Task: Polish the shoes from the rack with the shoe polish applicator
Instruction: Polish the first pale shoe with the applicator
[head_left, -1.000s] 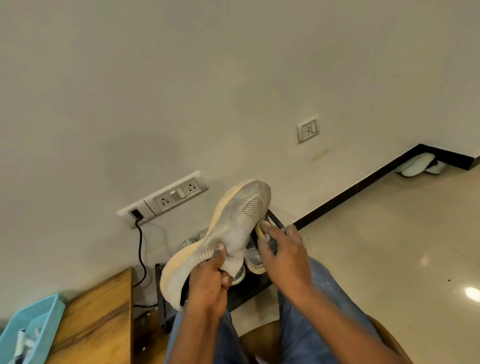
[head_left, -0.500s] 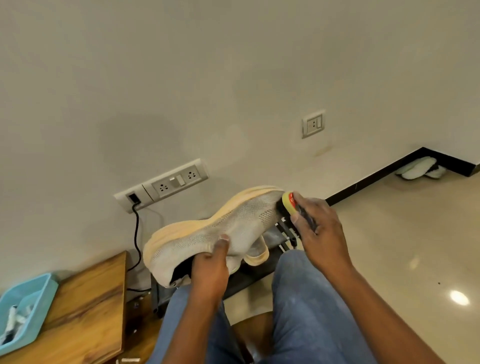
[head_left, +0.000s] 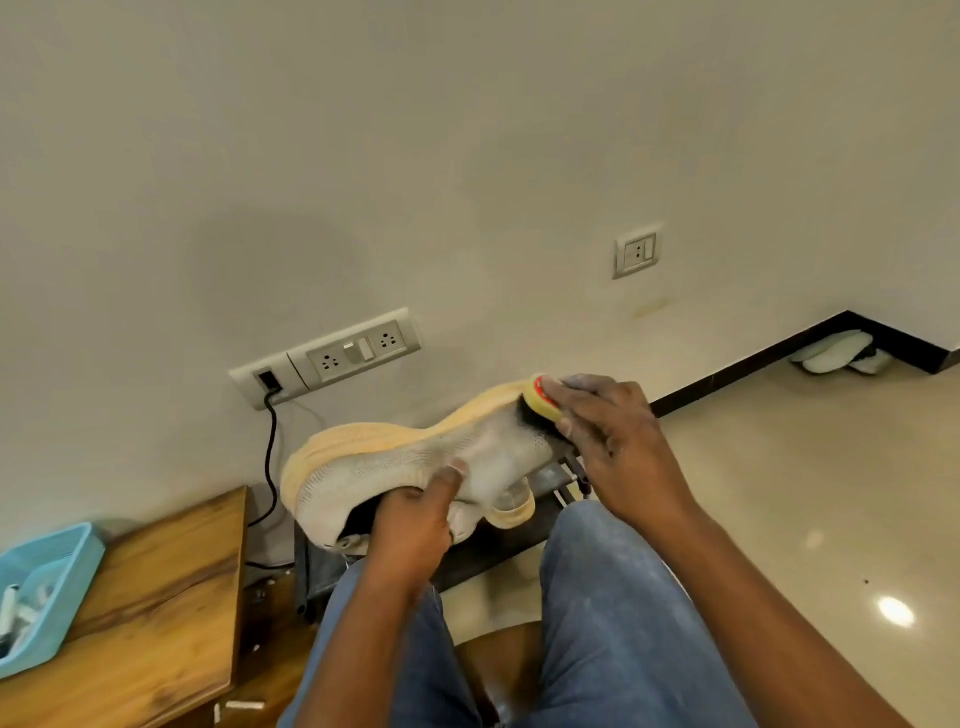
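Note:
A white knit sneaker (head_left: 395, 462) with a pale orange sole lies on its side in the air, sole toward the wall, toe to the right. My left hand (head_left: 415, 519) grips it at the collar, thumb pressed on the upper. My right hand (head_left: 618, 447) holds the shoe polish applicator (head_left: 540, 400), a yellow round head with a red cap and dark bristles, pressed against the toe of the sneaker. The dark shoe rack (head_left: 550, 480) stands low behind the shoe, mostly hidden, with another pale shoe (head_left: 511, 501) on it.
A wooden table (head_left: 156, 597) with a light blue tray (head_left: 44, 587) is at lower left. A socket strip (head_left: 332, 356) with a black cable is on the wall. A white pair of shoes (head_left: 836, 353) lies by the far corner. My jeans-clad knees fill the bottom.
The sneaker has been turned from upright to lying sideways. My right hand with the applicator went from under the toe to the toe's tip.

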